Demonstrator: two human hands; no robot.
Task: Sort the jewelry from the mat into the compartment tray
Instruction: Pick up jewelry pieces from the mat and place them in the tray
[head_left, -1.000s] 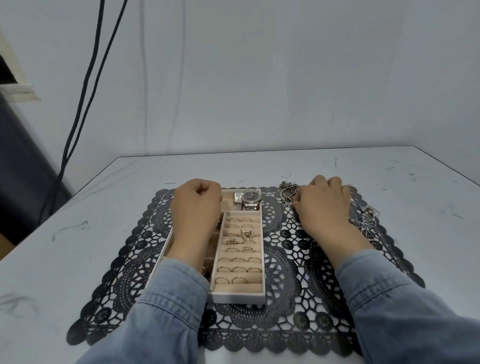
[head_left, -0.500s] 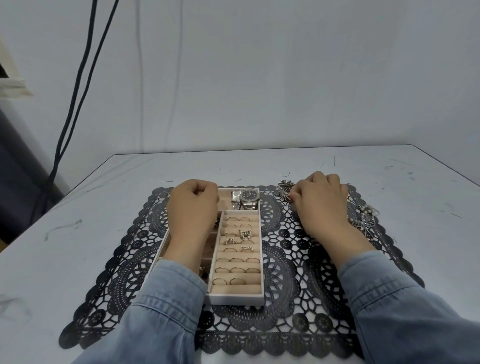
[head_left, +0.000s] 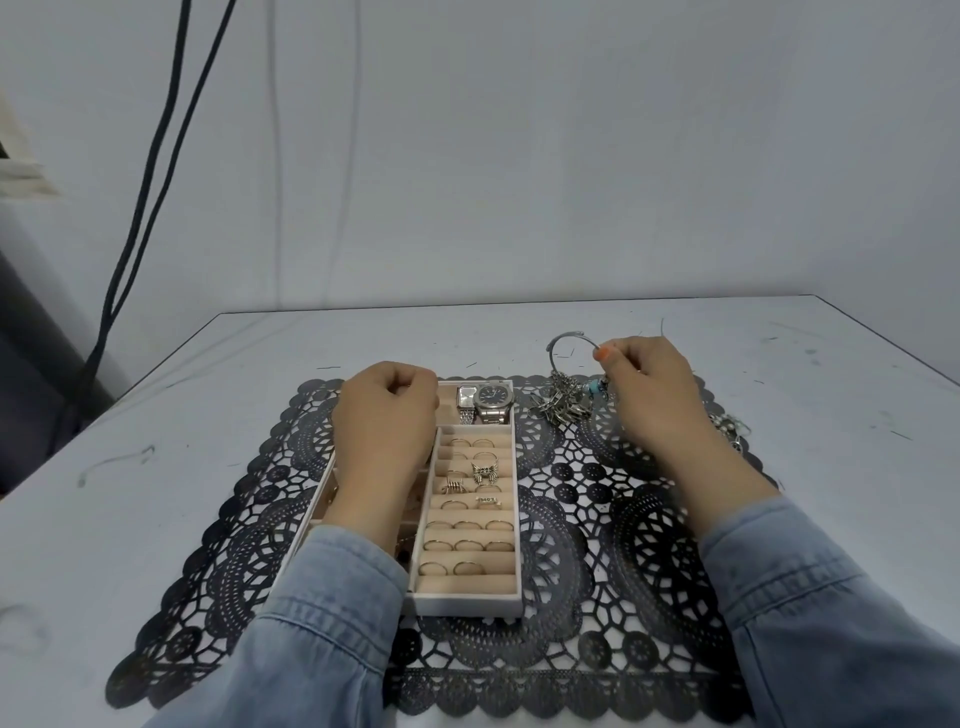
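Head view: right hand (head_left: 649, 395) pinches curved silver bangle (head_left: 569, 340) over lace mat (head_left: 597, 519)

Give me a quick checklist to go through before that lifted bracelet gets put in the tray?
1. Grip: right hand pinches the silver bangle at one end. Ok.
2. Bangle free of the jewelry pile: chains hang at its lower end. Cannot tell.
3. Room in the tray: the top compartment already holds two watches. Not ok there.
4. Left compartments: covered by the left hand. Cannot tell.
5. Tray steady: left hand rests closed on it. Ok.
6. Ring rows: tidy, nothing sticking out. Ok.
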